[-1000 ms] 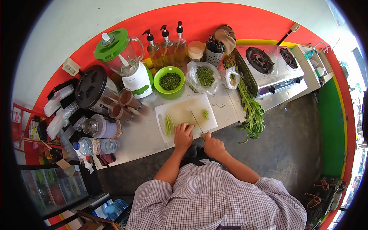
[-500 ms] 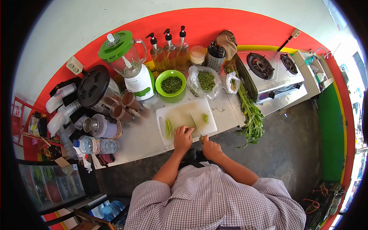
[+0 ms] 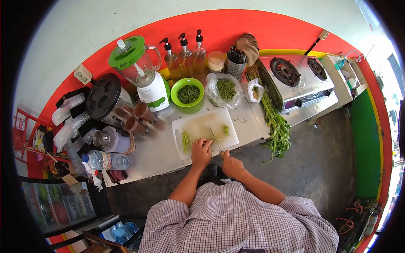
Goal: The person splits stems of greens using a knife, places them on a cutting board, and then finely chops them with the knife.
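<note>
My right hand (image 3: 232,165) is closed round the handle of a knife (image 3: 214,137), whose blade lies over the white cutting board (image 3: 202,119). Left of the blade, my left hand (image 3: 201,152) rests on the board with its fingers bent together; whatever is under the fingertips is too small to make out. Green stalks (image 3: 186,140) lie on the board's left side, and a small heap of chopped green pieces (image 3: 225,129) sits right of the blade. Behind the board stand a green bowl (image 3: 188,94) of chopped leaves and a plastic bag (image 3: 225,89) of chopped greens.
A blender (image 3: 147,84), pump bottles (image 3: 186,61) and a utensil holder (image 3: 236,67) line the back. Leafy stalks (image 3: 276,126) hang over the edge beside the gas stove (image 3: 295,80). Brown cups (image 3: 135,124) and a water bottle (image 3: 107,161) stand on the left.
The view has shifted slightly since the first frame. The hands and knife keep nearly the same place on the board, with my right hand a little lower and further left.
</note>
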Action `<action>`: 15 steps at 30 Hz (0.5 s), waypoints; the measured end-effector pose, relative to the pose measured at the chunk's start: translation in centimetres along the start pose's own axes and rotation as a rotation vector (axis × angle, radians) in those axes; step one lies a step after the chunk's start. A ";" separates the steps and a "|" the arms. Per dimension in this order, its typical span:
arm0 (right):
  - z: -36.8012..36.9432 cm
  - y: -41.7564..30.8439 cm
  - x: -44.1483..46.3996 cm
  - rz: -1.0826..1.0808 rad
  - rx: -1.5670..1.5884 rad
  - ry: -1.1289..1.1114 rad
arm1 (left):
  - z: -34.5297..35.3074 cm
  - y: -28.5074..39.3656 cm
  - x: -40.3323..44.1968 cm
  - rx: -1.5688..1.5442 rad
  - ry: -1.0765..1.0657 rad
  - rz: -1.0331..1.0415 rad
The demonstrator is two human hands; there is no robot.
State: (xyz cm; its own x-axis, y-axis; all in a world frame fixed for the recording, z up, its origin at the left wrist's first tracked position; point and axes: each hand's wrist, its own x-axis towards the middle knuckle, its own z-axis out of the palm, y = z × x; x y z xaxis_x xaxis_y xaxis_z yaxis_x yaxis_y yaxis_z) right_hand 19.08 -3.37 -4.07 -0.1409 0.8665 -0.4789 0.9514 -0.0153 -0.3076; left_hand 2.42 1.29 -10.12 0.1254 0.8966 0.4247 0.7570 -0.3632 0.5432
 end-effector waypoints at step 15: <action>-1.2 0.4 0.7 0.005 -0.045 -0.079 | 0.1 0.4 0.0 0.029 0.002 -0.049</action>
State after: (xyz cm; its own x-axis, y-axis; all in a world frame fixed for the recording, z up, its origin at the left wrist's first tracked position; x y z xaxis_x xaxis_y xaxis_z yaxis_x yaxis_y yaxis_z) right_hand 19.67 -2.21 -3.52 -0.1554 0.8245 -0.5441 0.9633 0.0044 -0.2685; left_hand 2.78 1.16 -10.05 0.0865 0.9127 0.3995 0.7807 -0.3112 0.5419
